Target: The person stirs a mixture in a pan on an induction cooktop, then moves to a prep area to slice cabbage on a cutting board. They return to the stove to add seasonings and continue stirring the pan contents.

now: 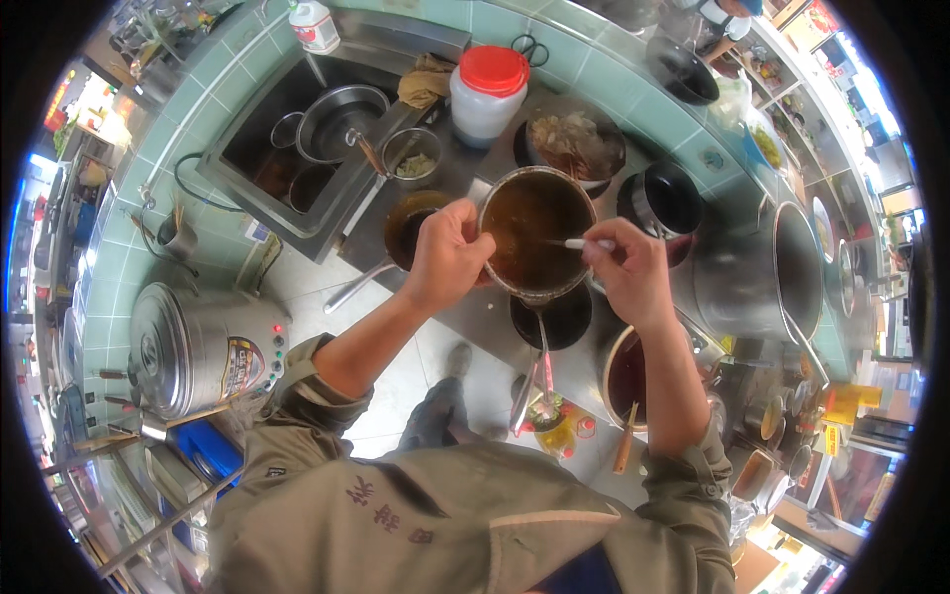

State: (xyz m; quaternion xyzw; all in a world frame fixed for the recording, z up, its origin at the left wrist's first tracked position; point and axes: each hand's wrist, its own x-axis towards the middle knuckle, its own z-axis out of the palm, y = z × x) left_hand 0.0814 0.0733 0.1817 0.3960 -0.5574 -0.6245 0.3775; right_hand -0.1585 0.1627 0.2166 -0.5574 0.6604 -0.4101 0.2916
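My left hand [453, 249] grips the left rim of a metal pot [538, 232] that holds brown liquid. With my right hand [627, 260] I pinch the white handle of a thin utensil [582, 243]; its far end reaches over or into the liquid, and its tip cannot be made out. Below the pot is a dark round pan [553, 319] with a long metal handle. Another pan [408, 223] with brown contents lies partly behind my left hand. Beyond the pot sits a bowl of pale, stringy food [575, 141].
A red-lidded jar [490, 96] stands near the tiled wall, beside a sink [237, 148] holding metal basins. At right are a black pan [668, 200] and a large steel pot [749, 267]. A lidded steel cooker [200, 349] stands at left. A person [716, 26] is beyond the wall.
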